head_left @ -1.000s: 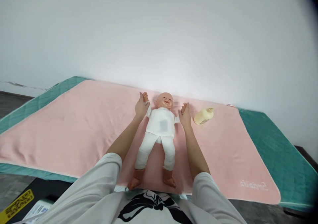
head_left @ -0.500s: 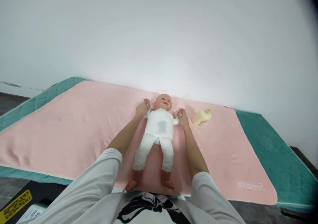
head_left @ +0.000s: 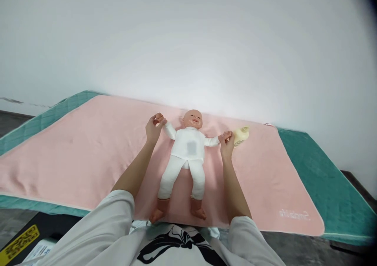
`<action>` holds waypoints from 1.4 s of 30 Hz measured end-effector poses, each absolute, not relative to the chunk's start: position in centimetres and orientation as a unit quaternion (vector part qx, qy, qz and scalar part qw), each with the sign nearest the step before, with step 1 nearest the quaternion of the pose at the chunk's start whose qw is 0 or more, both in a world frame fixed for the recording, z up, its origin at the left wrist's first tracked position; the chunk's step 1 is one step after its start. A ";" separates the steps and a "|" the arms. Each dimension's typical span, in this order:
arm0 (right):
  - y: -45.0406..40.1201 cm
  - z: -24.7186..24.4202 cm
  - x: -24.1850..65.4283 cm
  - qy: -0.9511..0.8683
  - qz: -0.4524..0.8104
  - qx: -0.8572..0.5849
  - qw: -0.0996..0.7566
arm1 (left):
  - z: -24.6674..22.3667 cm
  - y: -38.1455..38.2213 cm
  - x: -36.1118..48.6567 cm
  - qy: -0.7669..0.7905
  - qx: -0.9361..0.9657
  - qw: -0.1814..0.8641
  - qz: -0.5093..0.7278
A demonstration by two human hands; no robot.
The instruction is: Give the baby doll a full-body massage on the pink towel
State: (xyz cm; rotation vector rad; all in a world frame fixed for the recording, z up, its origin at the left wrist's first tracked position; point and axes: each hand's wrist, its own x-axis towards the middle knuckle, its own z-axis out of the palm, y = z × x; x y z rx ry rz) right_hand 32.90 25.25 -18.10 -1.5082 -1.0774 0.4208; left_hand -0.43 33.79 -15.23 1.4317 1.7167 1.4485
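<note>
A baby doll (head_left: pixel 188 146) with a white top and white leggings lies on its back on a pink mat (head_left: pixel 97 152). Its bare feet point toward me. My left hand (head_left: pixel 154 128) pinches the doll's hand on the left of the view, and that arm is stretched out sideways and up. On the other side my right hand (head_left: pixel 227 145) grips the doll's other hand, with that arm stretched out too. A pale yellow bottle (head_left: pixel 242 135) lies tilted just beyond my right hand, which partly hides it.
Under the pink mat lies a green quilted pad (head_left: pixel 326 179), showing at both sides. A white wall (head_left: pixel 188 42) rises behind. At the lower left are a black object (head_left: pixel 50 226) with a yellow patterned label and a white item (head_left: pixel 41 250).
Both my hands have moved outward, away from the doll's body, drawing its arms from bent close by to stretched wide. My right hand now overlaps the bottle in view.
</note>
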 end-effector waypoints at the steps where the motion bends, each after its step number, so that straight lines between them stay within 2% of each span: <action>1: 24.4 -17.8 32.7 -0.443 0.192 -0.644 0.593 | -15.1 33.0 -0.8 0.628 0.518 0.232 0.532; 4: 21.7 -17.0 31.7 -0.422 0.226 -0.633 0.609 | -14.9 30.6 -1.7 0.637 0.516 0.224 0.527; 8: 18.4 -16.9 30.4 -0.431 0.233 -0.646 0.586 | -15.4 27.6 -2.8 0.665 0.523 0.217 0.488; 21: 12.5 -21.9 29.6 -0.459 0.216 -0.756 0.414 | -17.4 21.1 -3.4 0.705 0.594 0.218 0.320; 42: 12.4 -22.3 30.8 -0.422 0.201 -0.737 0.489 | -19.7 20.1 -4.0 0.711 0.594 0.192 0.323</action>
